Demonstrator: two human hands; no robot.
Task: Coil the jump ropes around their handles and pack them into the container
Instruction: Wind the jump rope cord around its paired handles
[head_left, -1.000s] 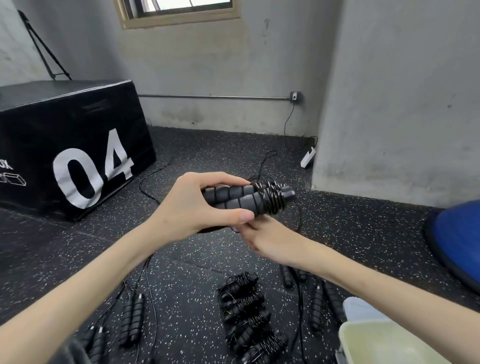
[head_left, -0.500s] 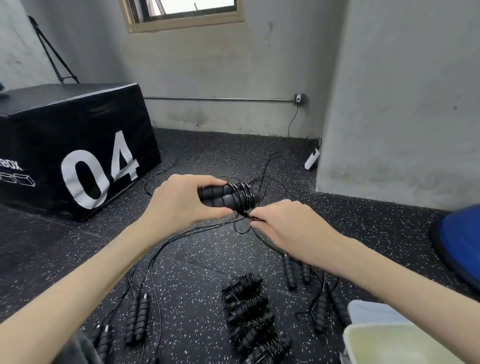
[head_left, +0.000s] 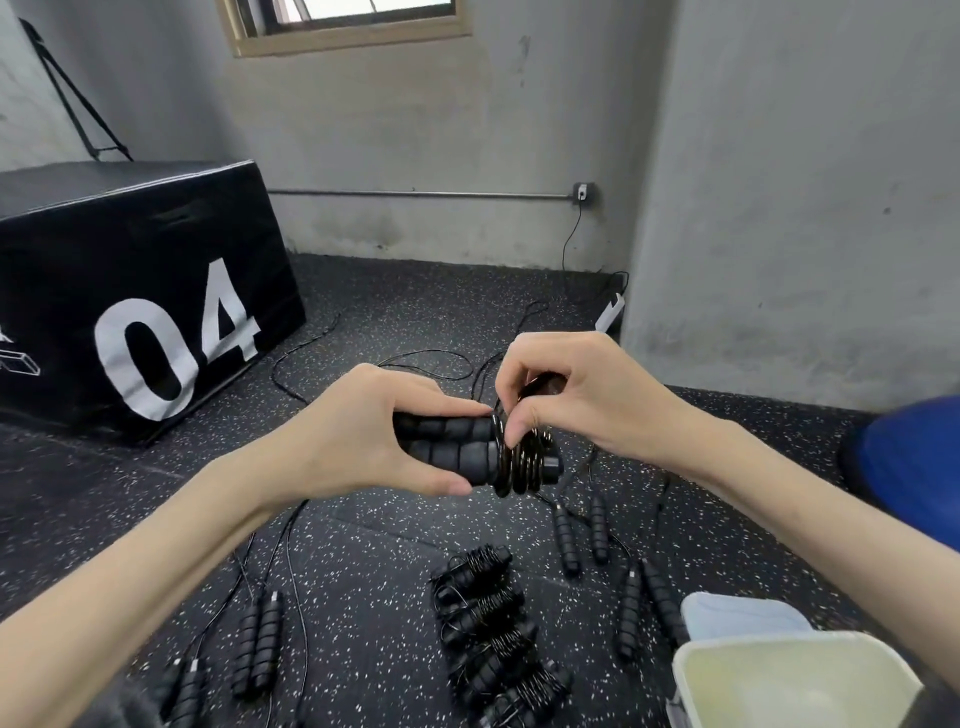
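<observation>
Hands over speckled floor (head_left: 363, 561), left hand (head_left: 358, 436) gripping handles (head_left: 452, 441), right hand (head_left: 571, 395) pinching rope (head_left: 524, 462)

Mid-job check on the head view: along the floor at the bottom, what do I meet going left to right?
Loose handle pair → row of coiled jump ropes → uncoiled handles → container. Above them, the left hand grips the jump rope handles while the right hand winds rope.

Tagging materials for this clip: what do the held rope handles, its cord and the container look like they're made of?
Handles: matte black ribbed foam, probably; segmented, no shine.
Cord: thin, glossy black coils, likely plastic-coated wire; the core cannot be seen.
Container: pale translucent plastic, judging by its smooth, milky walls.
</observation>
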